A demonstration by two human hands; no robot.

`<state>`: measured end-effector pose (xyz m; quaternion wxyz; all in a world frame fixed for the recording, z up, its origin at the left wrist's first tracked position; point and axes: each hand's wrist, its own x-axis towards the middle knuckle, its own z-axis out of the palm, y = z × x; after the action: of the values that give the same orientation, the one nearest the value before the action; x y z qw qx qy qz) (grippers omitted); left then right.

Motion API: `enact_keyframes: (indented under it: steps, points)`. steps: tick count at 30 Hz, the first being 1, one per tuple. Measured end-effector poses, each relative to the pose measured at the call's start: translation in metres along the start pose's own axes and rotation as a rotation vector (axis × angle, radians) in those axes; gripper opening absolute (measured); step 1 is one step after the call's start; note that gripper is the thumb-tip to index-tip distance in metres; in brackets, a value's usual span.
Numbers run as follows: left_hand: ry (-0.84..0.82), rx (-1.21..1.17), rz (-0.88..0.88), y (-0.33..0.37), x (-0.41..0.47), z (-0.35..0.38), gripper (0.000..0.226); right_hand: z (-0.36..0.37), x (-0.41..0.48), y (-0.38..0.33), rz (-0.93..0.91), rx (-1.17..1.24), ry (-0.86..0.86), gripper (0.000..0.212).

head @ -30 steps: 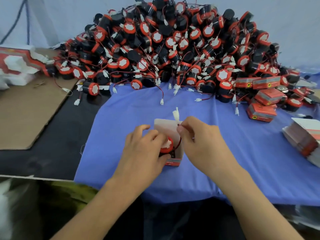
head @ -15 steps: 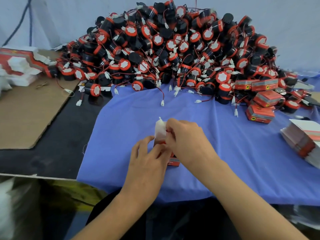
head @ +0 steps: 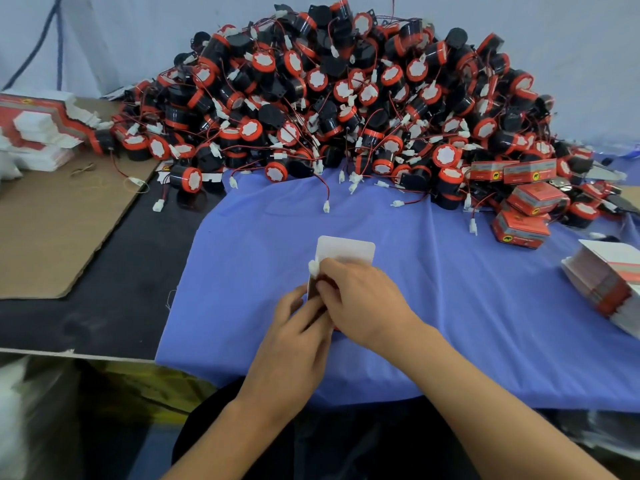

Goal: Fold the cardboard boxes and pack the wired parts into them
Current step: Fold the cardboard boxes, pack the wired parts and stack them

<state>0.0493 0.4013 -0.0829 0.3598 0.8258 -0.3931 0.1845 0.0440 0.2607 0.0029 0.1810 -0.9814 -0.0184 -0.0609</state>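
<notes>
Head view — box (head: 345, 250) between both hands' fingers (head: 323, 289), flap up.

Even, soft light, no hard shadows or glare. Wide-angle bends the edges. Bottom-left corner smeared and blurry; the parts pile (head: 346, 98) stays fairly sharp.

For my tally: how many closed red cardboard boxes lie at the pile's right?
4 closed red cardboard boxes: two side by side at the parts pile's edge, one below them, one nearest. Others may be hidden.

Both forearms bare; dark garment (head: 311, 445) below.
</notes>
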Motion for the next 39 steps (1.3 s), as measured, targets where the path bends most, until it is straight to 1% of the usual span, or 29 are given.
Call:
enact_keyframes:
  steps: [2,4,6,8,11,14,16,18,19,23,26,28,30,32,33,34,36,37,39]
  points:
    - [0.054,-0.091,-0.04,-0.002,-0.004,-0.003,0.035,0.0,-0.002,0.002,-0.007,-0.009,-0.01,0.02]
    - [0.164,-0.183,-0.144,0.001,-0.006,-0.007,0.04,0.001,-0.003,0.002,0.017,0.023,-0.02,0.024]
    - [0.238,-0.265,-0.244,0.008,-0.005,-0.008,0.042,0.002,-0.003,0.001,0.043,0.075,-0.005,0.031]
    - [0.265,-0.326,-0.317,0.014,-0.003,-0.009,0.04,0.004,-0.003,-0.001,0.06,0.091,0.042,0.037]
    - [0.3,-0.345,-0.396,0.019,0.002,-0.01,0.031,0.01,-0.004,-0.004,0.099,0.08,0.142,0.042]
    - [0.332,-0.368,-0.452,0.023,0.003,-0.009,0.026,0.012,-0.004,-0.005,0.127,0.111,0.185,0.036]
    - [0.344,-0.391,-0.491,0.023,0.003,-0.009,0.03,0.011,-0.002,-0.005,0.114,0.121,0.177,0.03]
    - [0.343,-0.411,-0.493,0.022,0.002,-0.009,0.036,0.009,0.0,-0.005,0.078,0.102,0.174,0.025]
    - [0.338,-0.421,-0.482,0.021,0.002,-0.009,0.037,0.009,0.0,-0.006,0.057,0.092,0.167,0.023]
    - [0.306,-0.441,-0.435,0.013,-0.002,-0.011,0.025,0.008,-0.003,-0.006,0.003,-0.013,0.071,0.022]
    - [0.309,-0.498,-0.44,0.011,-0.004,-0.011,0.034,0.002,0.001,-0.003,0.037,-0.015,-0.064,0.027]
    - [0.352,-0.571,-0.466,0.012,-0.004,-0.011,0.043,-0.002,0.003,-0.003,0.043,-0.038,-0.156,0.029]
    - [0.395,-0.656,-0.498,0.011,-0.005,-0.012,0.041,-0.004,0.004,-0.004,0.056,-0.037,-0.216,0.034]
    - [0.4,-0.718,-0.53,0.01,-0.007,-0.012,0.036,-0.007,0.005,-0.006,0.09,0.011,-0.215,0.034]
    - [0.395,-0.729,-0.546,0.01,-0.007,-0.012,0.034,-0.009,0.005,-0.007,0.108,0.049,-0.201,0.029]
    - [0.391,-0.735,-0.562,0.01,-0.007,-0.012,0.034,-0.012,0.006,-0.007,0.115,0.093,-0.186,0.019]
    - [0.388,-0.737,-0.595,0.008,-0.006,-0.012,0.037,-0.015,0.007,-0.006,0.102,0.15,-0.174,0.002]
    - [0.386,-0.738,-0.61,0.007,-0.005,-0.012,0.038,-0.016,0.007,-0.006,0.098,0.158,-0.174,0.001]
    - [0.384,-0.743,-0.639,0.004,-0.005,-0.011,0.041,-0.015,0.005,-0.007,0.124,0.164,-0.161,0.007]
